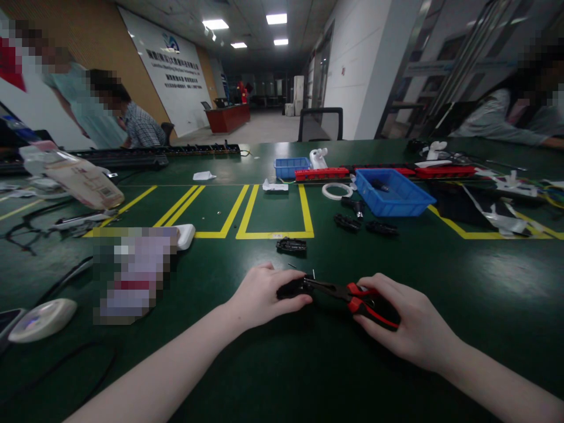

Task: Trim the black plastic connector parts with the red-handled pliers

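Note:
Between its fingers and thumb, my left hand (pixel 264 296) grips a small black plastic part (pixel 291 286). My right hand (pixel 408 320) is closed around the red and black handles of long-nose pliers (pixel 352 294). The tips of the pliers meet the right end of the black part; what lies between the jaws is too small to make out. Two thin metal pins (pixel 314 274) show just beyond the part. A similar black piece (pixel 291 246) lies farther off on the green table (pixel 343 376), and two more black pieces (pixel 346 222) rest to its right.
Behind these stand a blue bin (pixel 392 205), a smaller blue basket (pixel 291 168) and a roll of white tape (pixel 337 191). Red strips (pixel 321 174) run across the table. At left are a bottle (pixel 83 179), a white case (pixel 185 237) and a computer mouse (pixel 43 321). Other people sit and stand beyond.

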Tool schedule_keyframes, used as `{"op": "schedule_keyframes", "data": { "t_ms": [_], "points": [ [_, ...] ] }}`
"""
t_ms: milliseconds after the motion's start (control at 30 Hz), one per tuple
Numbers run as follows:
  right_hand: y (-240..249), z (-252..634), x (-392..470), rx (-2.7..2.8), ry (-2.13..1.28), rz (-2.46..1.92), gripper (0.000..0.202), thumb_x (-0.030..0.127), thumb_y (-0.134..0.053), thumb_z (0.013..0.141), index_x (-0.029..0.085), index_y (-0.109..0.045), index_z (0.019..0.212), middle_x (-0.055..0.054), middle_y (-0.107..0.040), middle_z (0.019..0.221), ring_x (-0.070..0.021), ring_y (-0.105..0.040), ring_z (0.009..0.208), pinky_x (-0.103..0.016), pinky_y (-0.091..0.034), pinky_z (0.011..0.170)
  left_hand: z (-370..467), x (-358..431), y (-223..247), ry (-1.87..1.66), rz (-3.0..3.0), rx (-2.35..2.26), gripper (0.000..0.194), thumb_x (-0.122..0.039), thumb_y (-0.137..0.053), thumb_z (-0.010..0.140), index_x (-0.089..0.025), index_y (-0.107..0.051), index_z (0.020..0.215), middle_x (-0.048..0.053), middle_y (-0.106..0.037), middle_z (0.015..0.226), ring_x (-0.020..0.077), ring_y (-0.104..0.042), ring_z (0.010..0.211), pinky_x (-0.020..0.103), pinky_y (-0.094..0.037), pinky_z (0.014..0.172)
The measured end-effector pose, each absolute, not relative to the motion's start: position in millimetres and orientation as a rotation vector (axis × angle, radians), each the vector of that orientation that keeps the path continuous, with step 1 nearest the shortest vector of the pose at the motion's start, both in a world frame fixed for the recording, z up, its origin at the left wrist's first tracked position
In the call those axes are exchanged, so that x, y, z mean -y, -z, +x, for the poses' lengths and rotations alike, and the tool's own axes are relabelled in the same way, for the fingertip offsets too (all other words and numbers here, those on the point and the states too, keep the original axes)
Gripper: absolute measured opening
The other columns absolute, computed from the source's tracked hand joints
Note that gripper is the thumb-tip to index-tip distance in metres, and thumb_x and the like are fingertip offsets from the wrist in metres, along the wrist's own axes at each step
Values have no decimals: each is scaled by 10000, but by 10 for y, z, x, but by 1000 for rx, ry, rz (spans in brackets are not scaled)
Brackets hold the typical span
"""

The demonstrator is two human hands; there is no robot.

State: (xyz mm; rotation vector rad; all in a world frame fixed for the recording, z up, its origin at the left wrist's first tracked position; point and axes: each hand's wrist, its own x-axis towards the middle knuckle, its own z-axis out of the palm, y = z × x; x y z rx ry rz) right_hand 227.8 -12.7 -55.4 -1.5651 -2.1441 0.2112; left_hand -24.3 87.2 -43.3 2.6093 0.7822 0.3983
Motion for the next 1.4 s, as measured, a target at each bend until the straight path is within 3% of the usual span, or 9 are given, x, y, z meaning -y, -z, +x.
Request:
{"op": "schedule_keyframes", "data": {
  "t_ms": [333, 667, 867, 1167, 1400],
  "points": [
    [546, 2284, 123, 2130, -228, -1561, 304, 351, -579, 792, 209, -560, 1060, -66, -642, 949, -178, -634, 796, -301, -535, 665, -253, -880, 463, -478, 2617, -764, 388, -414, -601, 847, -204, -564, 1171, 16, -696, 1005, 161, -622, 768, 329, -446, 774],
    [549, 2287, 115, 2136, -206, -1564, 308, 356, -585, 788, 211, -559, 1059, -65, -646, 948, -180, -636, 793, -303, -536, 658, -252, -870, 510, -525, 2680, -814, 427, -451, -593, 839, -188, -570, 1174, 33, -709, 952, 170, -630, 742, 335, -454, 751],
    [542, 2277, 119, 2110, -261, -1559, 317, 350, -583, 787, 215, -551, 1072, -62, -640, 954, -178, -631, 799, -307, -534, 664, -247, -849, 458, -469, 2580, -791, 377, -431, -583, 851, -209, -570, 1156, 10, -692, 956, 150, -613, 722, 317, -450, 761],
    [531, 2275, 127, 2110, -315, -1545, 308, 347, -583, 780, 214, -552, 1056, -69, -637, 957, -182, -625, 801, -313, -523, 677, -262, -875, 383, -414, 2335, -650, 318, -350, -560, 874, -212, -571, 1160, 12, -673, 1012, 153, -626, 858, 269, -462, 741],
    [596, 2345, 120, 2201, -59, -1520, 345, 363, -582, 783, 205, -537, 1087, -81, -635, 959, -191, -623, 796, -321, -529, 671, -226, -817, 489, -457, 2637, -816, 377, -409, -585, 850, -193, -563, 1158, 18, -702, 988, 162, -644, 752, 327, -443, 739]
  ]
}}
